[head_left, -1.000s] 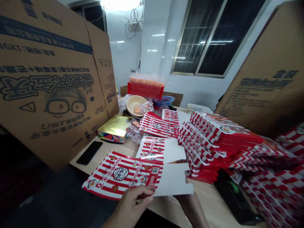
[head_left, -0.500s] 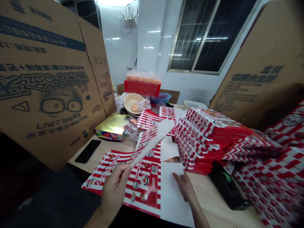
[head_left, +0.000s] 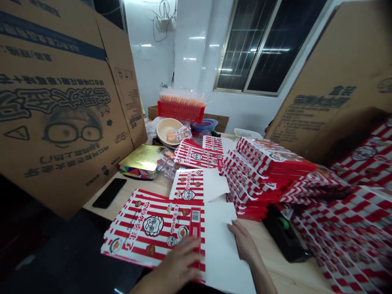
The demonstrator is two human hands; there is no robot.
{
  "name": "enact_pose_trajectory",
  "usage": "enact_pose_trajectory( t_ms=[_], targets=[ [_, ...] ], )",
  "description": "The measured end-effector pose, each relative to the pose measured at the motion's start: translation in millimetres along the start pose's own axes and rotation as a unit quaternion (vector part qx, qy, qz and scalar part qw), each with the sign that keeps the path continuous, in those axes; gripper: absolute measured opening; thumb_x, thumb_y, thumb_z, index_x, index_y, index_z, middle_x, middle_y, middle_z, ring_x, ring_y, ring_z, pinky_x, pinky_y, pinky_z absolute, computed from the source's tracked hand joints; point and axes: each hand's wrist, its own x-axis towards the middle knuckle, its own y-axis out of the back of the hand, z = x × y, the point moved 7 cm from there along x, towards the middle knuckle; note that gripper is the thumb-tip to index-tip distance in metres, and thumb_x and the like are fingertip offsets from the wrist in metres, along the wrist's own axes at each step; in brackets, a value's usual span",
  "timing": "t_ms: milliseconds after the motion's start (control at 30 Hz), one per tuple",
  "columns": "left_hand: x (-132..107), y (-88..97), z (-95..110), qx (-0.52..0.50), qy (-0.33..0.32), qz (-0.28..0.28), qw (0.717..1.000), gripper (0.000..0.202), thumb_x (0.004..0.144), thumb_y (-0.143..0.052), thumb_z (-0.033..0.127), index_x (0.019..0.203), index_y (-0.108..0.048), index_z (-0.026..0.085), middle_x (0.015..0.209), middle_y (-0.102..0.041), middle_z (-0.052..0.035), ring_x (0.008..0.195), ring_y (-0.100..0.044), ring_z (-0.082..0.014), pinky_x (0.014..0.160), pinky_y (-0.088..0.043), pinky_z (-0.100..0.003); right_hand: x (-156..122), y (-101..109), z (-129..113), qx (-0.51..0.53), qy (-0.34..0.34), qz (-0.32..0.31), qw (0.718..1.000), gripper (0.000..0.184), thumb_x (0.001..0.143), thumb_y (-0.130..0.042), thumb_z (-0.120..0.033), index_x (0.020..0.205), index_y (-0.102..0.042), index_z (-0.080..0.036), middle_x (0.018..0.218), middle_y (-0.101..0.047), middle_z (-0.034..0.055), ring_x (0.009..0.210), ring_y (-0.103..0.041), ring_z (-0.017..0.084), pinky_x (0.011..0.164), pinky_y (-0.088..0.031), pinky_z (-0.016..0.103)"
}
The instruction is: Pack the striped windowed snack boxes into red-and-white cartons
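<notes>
A stack of flat red-and-white striped carton blanks [head_left: 137, 241] lies in front of me, the top one showing a cartoon face and a barcode. Its plain white flap [head_left: 219, 241] points right. My left hand [head_left: 180, 261], smeared by motion, is over the printed part near the front edge, fingers apart and holding nothing. At the right edge of the white flap, my right hand [head_left: 243, 241] rests with its fingers stretched against the cardboard. Just behind the stack, another striped blank [head_left: 190, 183] lies flat, partly covered by the nearer ones.
Folded striped cartons [head_left: 260, 171] are piled at the right, beside a black tape dispenser [head_left: 286, 237]. A phone [head_left: 109, 192] and a gold-topped box [head_left: 142, 159] lie left. Behind stand a beige bowl [head_left: 169, 130] and a red basket [head_left: 180, 111]. Big cardboard boxes [head_left: 67, 106] flank the table.
My left hand has let go of the blank it held tilted up, which now lies flat, and has moved right and nearer. My right hand stays by the white flap's edge.
</notes>
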Motion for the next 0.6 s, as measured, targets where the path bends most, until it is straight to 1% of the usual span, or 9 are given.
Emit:
enact_pose_trajectory(
  t_ms=[33, 67, 100, 167, 233, 333, 433, 533, 600],
  targets=[
    [3.6, 5.3, -28.9, -0.029, 0.101, 0.011, 0.994, 0.029, 0.083, -0.054, 0.038, 0.108, -0.06, 0.023, 0.127, -0.054, -0.0106, 0.123, -0.045, -0.0264, 0.097, -0.042, -0.045, -5.1, 0.1, -1.7, -0.01, 0.005, 0.003, 1.0, 0.024, 0.054, -0.072, -0.037, 0.072, -0.067, -0.022, 0.097, -0.069, 0.0067, 0.112, -0.05, 0.03, 0.094, -0.041, 0.038],
    [5.4, 14.5, -60.6, -0.055, 0.218, 0.042, 0.973, 0.035, 0.083, -0.054, 0.036, 0.114, -0.057, 0.021, 0.132, -0.048, -0.0142, 0.127, -0.039, -0.0298, 0.097, -0.04, -0.05, -11.3, -0.4, -5.4, -0.017, 0.014, 0.002, 1.0, 0.025, 0.055, -0.072, -0.038, 0.074, -0.067, -0.022, 0.099, -0.068, 0.006, 0.111, -0.052, 0.029, 0.093, -0.042, 0.036],
    [4.8, 25.6, -90.6, -0.087, 0.333, 0.084, 0.935, 0.038, 0.082, -0.054, 0.036, 0.116, -0.055, 0.018, 0.133, -0.046, -0.0169, 0.129, -0.034, -0.0326, 0.096, -0.038, -0.053, -18.1, -1.1, -10.7, -0.022, 0.024, -0.001, 0.999, 0.027, 0.056, -0.072, -0.039, 0.077, -0.067, -0.023, 0.102, -0.068, 0.0053, 0.109, -0.053, 0.028, 0.092, -0.043, 0.034],
    [18.9, 45.4, -123.7, -0.114, 0.394, 0.114, 0.905, 0.041, 0.081, -0.052, 0.037, 0.114, -0.055, 0.012, 0.125, -0.052, -0.021, 0.123, -0.041, -0.0356, 0.093, -0.04, -0.055, -31.5, -1.2, -22.9, -0.03, 0.039, -0.006, 0.999, 0.034, 0.055, -0.073, -0.042, 0.083, -0.068, -0.023, 0.105, -0.067, 0.0044, 0.107, -0.055, 0.027, 0.089, -0.045, 0.032],
    [41.2, 62.4, -137.4, -0.145, 0.384, 0.117, 0.904, 0.037, 0.078, -0.055, 0.039, 0.103, -0.06, 0.012, 0.109, -0.063, -0.0173, 0.111, -0.054, -0.0333, 0.09, -0.044, -0.049, -41.4, 4.0, -32.9, -0.033, 0.031, 0.009, 0.999, 0.043, 0.05, -0.075, -0.046, 0.086, -0.068, -0.024, 0.103, -0.068, 0.005, 0.105, -0.056, 0.029, 0.086, -0.047, 0.032],
    [73.2, 86.0, -130.7, -0.199, 0.349, 0.137, 0.905, 0.031, 0.074, -0.059, 0.04, 0.09, -0.063, 0.014, 0.092, -0.069, -0.0108, 0.095, -0.063, -0.027, 0.085, -0.049, -0.039, -46.4, 17.5, -43.4, 0.003, 0.01, 0.039, 0.999, 0.051, 0.046, -0.073, -0.059, 0.083, -0.069, -0.023, 0.092, -0.07, 0.0078, 0.101, -0.058, 0.032, 0.083, -0.048, 0.037],
    [100.4, 109.7, -102.8, -0.252, 0.311, 0.179, 0.899, 0.04, 0.076, -0.055, 0.042, 0.105, -0.057, 0.013, 0.092, -0.069, -0.0088, 0.085, -0.065, -0.0222, 0.078, -0.052, -0.035, -42.1, 25.2, -53.0, 0.089, 0.025, 0.029, 0.995, 0.06, 0.057, -0.053, -0.075, 0.08, -0.069, -0.022, 0.085, -0.071, 0.0107, 0.097, -0.061, 0.033, 0.083, -0.048, 0.043],
    [120.8, 131.8, -66.7, -0.293, 0.269, 0.22, 0.891, 0.048, 0.08, -0.052, 0.039, 0.122, -0.045, 0.017, 0.093, -0.069, -0.0053, 0.08, -0.066, -0.0177, 0.074, -0.053, -0.031, -37.1, 27.0, -57.6, 0.1, 0.025, 0.029, 0.994, 0.045, 0.057, -0.064, -0.059, 0.082, -0.069, -0.022, 0.081, -0.072, 0.0083, 0.093, -0.063, 0.032, 0.083, -0.048, 0.044],
    [127.3, 148.6, -43.4, -0.301, 0.231, 0.276, 0.883, 0.044, 0.081, -0.053, 0.036, 0.121, -0.047, 0.018, 0.089, -0.069, -0.0038, 0.077, -0.065, -0.016, 0.072, -0.052, -0.029, -36.6, 26.2, -60.8, 0.076, 0.023, 0.042, 0.996, 0.039, 0.053, -0.069, -0.045, 0.084, -0.069, -0.021, 0.077, -0.072, 0.0068, 0.09, -0.063, 0.033, 0.079, -0.05, 0.044]
  ],
)
